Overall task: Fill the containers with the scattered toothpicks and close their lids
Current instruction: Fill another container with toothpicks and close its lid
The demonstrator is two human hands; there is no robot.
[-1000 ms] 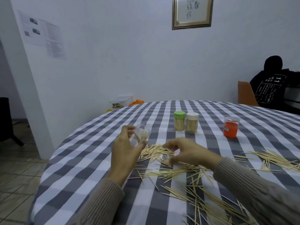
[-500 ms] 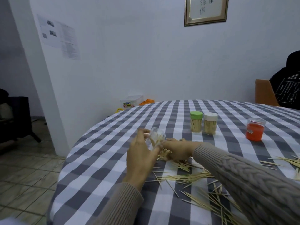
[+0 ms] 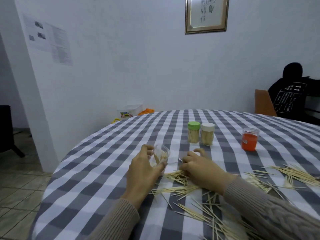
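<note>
1. Round table under a grey-and-white checked cloth (image 3: 97, 170), filling the lower half of the view.
2. Scattered pale wooden toothpicks (image 3: 204, 215), strewn over the near and right parts of the cloth, thickest toward the near right edge; another loose sheaf farther right (image 3: 297, 175).
3. Left hand (image 3: 143, 170), raised just above the cloth, fingers and thumb curled round a small clear plastic container (image 3: 160, 157); container open-topped, tilted, with a few toothpicks inside.
4. Right hand (image 3: 200, 168), lying palm-down on the cloth just right of that container, fingers bent over a small bunch of toothpicks (image 3: 174, 175); whether actually pinched or only covered, cannot tell.
5. Beige knitted sleeves on both forearms, the right one cable-patterned (image 3: 270, 212).
6. Clear jar with orange contents (image 3: 249, 142), upright at the far right, well apart from both hands.
7. Clear toothpick container with a green lid (image 3: 193, 132), upright, full, lid on, beyond the hands.
8. Clear toothpick container with a white lid (image 3: 207, 134), upright, full, lid on, just beside the green-lidded one on its right.
</note>
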